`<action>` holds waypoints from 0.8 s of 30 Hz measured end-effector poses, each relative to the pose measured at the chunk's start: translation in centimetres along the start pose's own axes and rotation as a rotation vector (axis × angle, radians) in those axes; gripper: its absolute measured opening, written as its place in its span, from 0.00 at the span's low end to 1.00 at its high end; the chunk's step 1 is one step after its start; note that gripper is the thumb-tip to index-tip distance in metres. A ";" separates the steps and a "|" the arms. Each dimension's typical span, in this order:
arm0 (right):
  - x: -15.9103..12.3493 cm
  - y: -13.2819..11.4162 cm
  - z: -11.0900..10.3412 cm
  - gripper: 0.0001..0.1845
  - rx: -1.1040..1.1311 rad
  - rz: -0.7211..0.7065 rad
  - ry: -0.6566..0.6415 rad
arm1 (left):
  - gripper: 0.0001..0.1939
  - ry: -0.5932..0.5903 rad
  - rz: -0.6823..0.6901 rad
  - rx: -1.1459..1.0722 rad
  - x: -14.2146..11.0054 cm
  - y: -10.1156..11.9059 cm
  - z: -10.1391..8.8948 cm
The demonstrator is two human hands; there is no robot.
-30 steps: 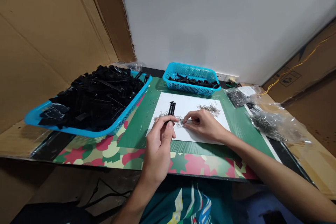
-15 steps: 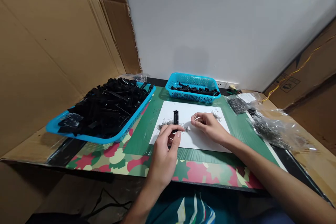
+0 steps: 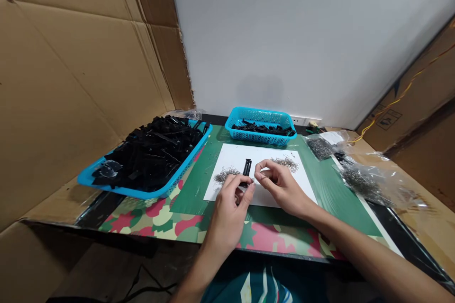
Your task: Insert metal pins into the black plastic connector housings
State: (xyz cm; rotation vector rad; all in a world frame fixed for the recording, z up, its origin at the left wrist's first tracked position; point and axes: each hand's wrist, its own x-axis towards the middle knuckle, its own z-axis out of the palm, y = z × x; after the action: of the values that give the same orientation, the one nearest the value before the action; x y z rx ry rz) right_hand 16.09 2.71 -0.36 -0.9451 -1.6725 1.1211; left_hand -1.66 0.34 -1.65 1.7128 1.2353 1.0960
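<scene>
My left hand point(image 3: 232, 199) is closed on a slim black plastic part point(image 3: 247, 167), whose two-pronged end points away from me above the white sheet point(image 3: 265, 199). Close beside it, my right hand point(image 3: 279, 184) has thumb and forefinger pinched together. Whatever lies between those fingertips is too small to make out. One pile of tiny metal pieces point(image 3: 224, 175) lies on the sheet left of my hands. Another pile of small metal pieces point(image 3: 287, 164) sits beyond my right hand.
A large blue tray point(image 3: 149, 194) heaped with black parts stands at left. A smaller blue basket point(image 3: 263, 138) with black parts sits at the back. Clear bags point(image 3: 322, 147) of small metal pieces lie at right on the green mat point(image 3: 192, 184). Cardboard point(image 3: 88, 57) walls the left.
My hands have come closer together, the right fingertips now near the left ones. The black part has tilted slightly to the right. The camera view has shifted a little.
</scene>
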 end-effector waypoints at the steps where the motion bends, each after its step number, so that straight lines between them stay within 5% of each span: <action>1: -0.1 0.0 0.2 0.17 0.012 -0.008 -0.018 | 0.15 0.000 0.008 0.006 0.0 0.0 0.0; 19: -0.5 0.5 -2.0 0.07 -0.414 -0.158 -0.135 | 0.13 -0.089 0.017 0.156 -0.5 0.2 -0.4; 24: -0.9 0.3 -1.8 0.04 -0.396 -0.293 0.054 | 0.18 -0.046 -0.005 0.020 -0.8 0.5 -0.7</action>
State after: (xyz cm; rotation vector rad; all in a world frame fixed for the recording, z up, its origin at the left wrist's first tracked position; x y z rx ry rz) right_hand 18.10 2.43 -0.47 -0.9205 -1.9529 0.5760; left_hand -2.25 -0.49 -1.08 1.7394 1.2252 1.0392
